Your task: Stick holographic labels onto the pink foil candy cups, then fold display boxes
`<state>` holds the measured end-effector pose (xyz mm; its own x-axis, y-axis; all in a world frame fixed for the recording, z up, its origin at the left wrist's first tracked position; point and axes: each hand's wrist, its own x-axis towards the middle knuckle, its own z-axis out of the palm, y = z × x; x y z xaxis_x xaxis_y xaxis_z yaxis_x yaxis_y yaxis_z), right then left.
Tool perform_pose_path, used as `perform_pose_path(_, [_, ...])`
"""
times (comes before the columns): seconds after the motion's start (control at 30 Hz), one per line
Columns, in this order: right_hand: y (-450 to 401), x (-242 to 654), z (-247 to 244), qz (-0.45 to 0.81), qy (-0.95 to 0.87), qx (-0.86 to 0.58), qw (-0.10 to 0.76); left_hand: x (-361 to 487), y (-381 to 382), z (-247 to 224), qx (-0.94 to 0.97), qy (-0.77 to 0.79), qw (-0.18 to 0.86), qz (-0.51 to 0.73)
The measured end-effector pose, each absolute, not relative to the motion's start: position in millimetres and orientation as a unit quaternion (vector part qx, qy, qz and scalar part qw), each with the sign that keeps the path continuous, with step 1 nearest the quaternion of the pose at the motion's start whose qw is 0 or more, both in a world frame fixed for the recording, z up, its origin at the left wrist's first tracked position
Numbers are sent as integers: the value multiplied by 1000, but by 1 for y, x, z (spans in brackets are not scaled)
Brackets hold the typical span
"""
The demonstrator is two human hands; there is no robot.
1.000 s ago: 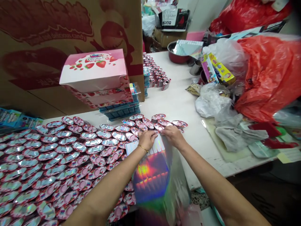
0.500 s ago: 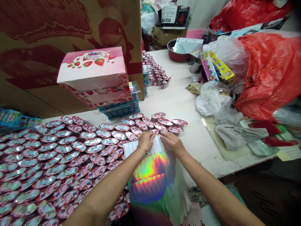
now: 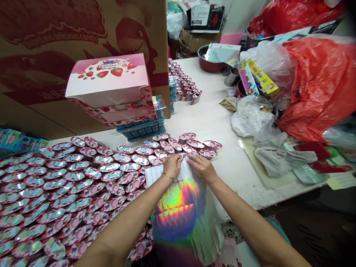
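Observation:
A shiny holographic sheet [image 3: 178, 222], rainbow-coloured with a pale lined strip at its far end, hangs over the table's front edge. My left hand [image 3: 171, 166], with a thin bracelet at the wrist, has its fingers curled closed at the sheet's far edge. Close beside it, my right hand [image 3: 202, 168] pinches at the same edge with bent fingers. The fingertips of both are partly hidden. Just beyond them stand small oval strawberry-print containers [image 3: 190, 149]. Many more oval containers [image 3: 75, 198] fill the table to the left, several topped with shiny silver labels.
Stacked pink-and-white strawberry boxes [image 3: 108, 81] stand on blue packs [image 3: 141, 129] before a large brown carton [image 3: 55, 55]. At right lie a grey cloth [image 3: 280, 159], clear plastic bags [image 3: 251, 116] and a red bag [image 3: 319, 89]. A red bowl [image 3: 208, 66] sits at the back.
Both hands stay at the sheet's far edge, with the right hand shifted very slightly left. The view has moved a little; the containers and boxes stand as before.

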<state>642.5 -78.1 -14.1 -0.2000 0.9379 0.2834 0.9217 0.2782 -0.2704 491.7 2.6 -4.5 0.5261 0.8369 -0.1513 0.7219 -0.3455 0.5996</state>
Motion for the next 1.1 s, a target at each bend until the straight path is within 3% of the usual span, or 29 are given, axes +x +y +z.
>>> perform_pose_path(0.23, [-75,636,66,187,-614,-689,335,486,2,-11,843,446,264,144])
perform_pose_path(0.3, [-66,635,77,246,-519,-718,394,484,5,-9,807,446,332,200])
perform_pose_path(0.47, [-42,616,57,363,-227,-713,555,481,13,4,528,482,636,290])
perform_pose_path(0.63, [-29,584,22,345,-83,-694,626,471,27,7,418,482,713,292])
perform_pose_path(0.77, [-14,557,0,236,-89,-744,619,464,56,-2,505,533,623,271])
perform_pose_path(0.97, [12,533,-11,73,-81,-889,444,477,96,-1,730,547,376,162])
perform_pose_path(1.1, [21,530,-13,26,-102,-916,388,487,104,-5,791,541,260,119])
